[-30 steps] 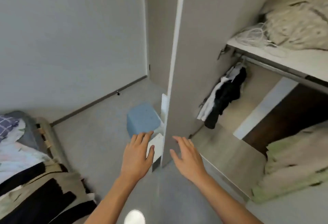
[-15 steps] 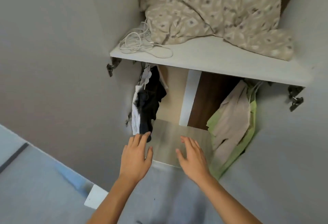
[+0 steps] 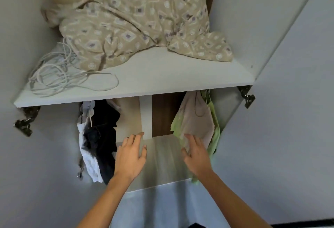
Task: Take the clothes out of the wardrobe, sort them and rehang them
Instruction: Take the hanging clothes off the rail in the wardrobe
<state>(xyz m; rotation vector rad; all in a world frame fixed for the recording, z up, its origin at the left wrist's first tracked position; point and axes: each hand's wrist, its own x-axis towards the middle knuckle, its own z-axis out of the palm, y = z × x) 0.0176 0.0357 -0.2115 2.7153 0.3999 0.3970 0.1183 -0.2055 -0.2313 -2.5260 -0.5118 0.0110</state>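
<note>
The wardrobe stands open in front of me, its white shelf [image 3: 162, 76] across the middle of the view. Under the shelf, black and white clothes [image 3: 97, 137] hang at the left, and beige and light green clothes [image 3: 197, 124] hang at the right. My left hand [image 3: 131, 155] is held out with straight fingers just right of the dark clothes, holding nothing. My right hand [image 3: 196, 153] is spread open with its fingertips at the lower edge of the beige garment. The hanging rail is hidden behind the shelf.
A patterned beige blanket [image 3: 137, 20] and a coil of white cord [image 3: 59, 76] lie on the shelf. Both doors are swung open, with hinges at the left [image 3: 25, 121] and right [image 3: 247, 97]. The wardrobe floor [image 3: 162, 164] lies below my hands.
The view swung from the room and the door edge to face the wardrobe's inside. Both hands moved forward between the two groups of hanging clothes, the right one reaching the beige garment.
</note>
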